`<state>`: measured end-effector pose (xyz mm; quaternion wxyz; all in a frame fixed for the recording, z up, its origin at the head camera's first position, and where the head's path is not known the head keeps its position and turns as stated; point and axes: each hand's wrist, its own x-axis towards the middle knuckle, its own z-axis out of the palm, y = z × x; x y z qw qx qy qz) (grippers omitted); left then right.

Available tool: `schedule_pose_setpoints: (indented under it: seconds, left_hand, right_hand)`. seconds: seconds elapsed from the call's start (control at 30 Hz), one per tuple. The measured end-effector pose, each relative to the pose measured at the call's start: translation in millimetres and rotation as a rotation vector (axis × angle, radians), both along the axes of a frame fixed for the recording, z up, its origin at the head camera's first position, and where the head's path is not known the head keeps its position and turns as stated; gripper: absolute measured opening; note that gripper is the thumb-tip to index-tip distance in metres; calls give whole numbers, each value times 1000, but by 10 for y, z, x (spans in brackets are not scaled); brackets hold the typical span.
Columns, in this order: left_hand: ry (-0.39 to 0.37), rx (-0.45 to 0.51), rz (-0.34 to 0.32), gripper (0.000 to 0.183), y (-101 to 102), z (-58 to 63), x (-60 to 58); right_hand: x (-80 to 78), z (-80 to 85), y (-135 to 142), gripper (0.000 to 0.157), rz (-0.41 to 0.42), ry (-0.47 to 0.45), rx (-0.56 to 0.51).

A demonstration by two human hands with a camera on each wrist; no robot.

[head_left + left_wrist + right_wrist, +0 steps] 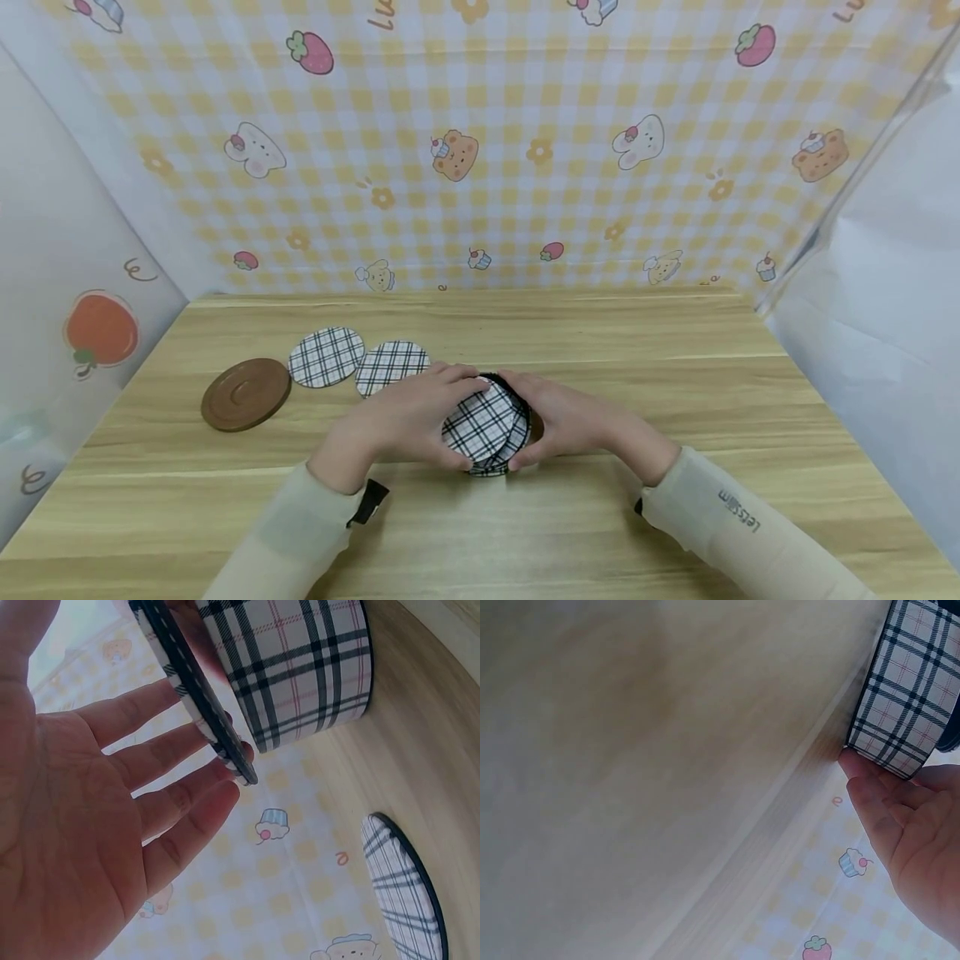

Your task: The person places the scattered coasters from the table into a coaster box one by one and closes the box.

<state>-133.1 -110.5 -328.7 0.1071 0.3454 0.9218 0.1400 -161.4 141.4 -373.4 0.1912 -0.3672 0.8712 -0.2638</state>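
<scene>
A round plaid coaster [480, 421] with a dark stitched edge is held by its rim in my left hand [408, 421], between thumb and fingers. In the left wrist view the coaster [199, 694] stands tilted at the mouth of a round plaid holder [296, 667]. My right hand [566, 417] grips the holder from its right side, thumb at the near side and fingers at the far side. The right wrist view shows fingertips at the lower edge of the holder wall [907, 682]. Most of the holder's inside is hidden under the coaster.
Two more plaid coasters, one farther left [327, 357] and one nearer [392, 367], lie flat left of the holder. Beside them is a brown round disc [246, 395] with a shallow ring in its middle. A patterned cloth [480, 208] hangs behind the wooden table [675, 517].
</scene>
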Motion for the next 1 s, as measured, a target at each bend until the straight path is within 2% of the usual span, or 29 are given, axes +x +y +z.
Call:
schedule_pose_setpoints:
  seconds: [0.3, 1.0]
  left_hand:
    - [-13, 1, -19, 94, 77, -30, -32]
    - [66, -2, -67, 92, 169, -143, -64]
  right_hand:
    - [-5, -9, 9, 116, 3, 3, 6]
    - [-11, 7, 9, 114, 13, 7, 3]
